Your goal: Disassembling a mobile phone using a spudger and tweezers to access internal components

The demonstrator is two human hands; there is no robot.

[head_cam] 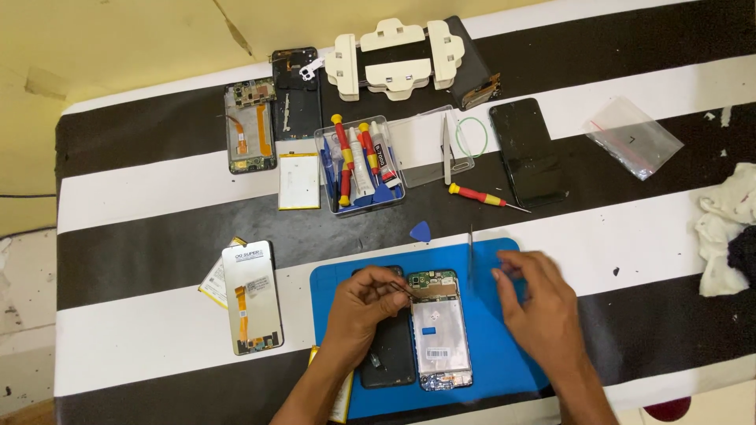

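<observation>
On the blue mat [492, 346] near the surface's front edge, the left hand [364, 303] is pinching tweezers [398, 288] at the opened phone's [439, 330] far end; the right hand [539, 311], fingers loosely curled around nothing, is hovering beside it. Steadying the frame would probably be helping precision.

The worktop [157, 189] has broad black and white stripes. The mat [488, 346] is blue. At 12 o'clock from it, the screwdrivers [346, 157] are red and yellow; at 3 o'clock, the cloth [720, 236] is white.
</observation>
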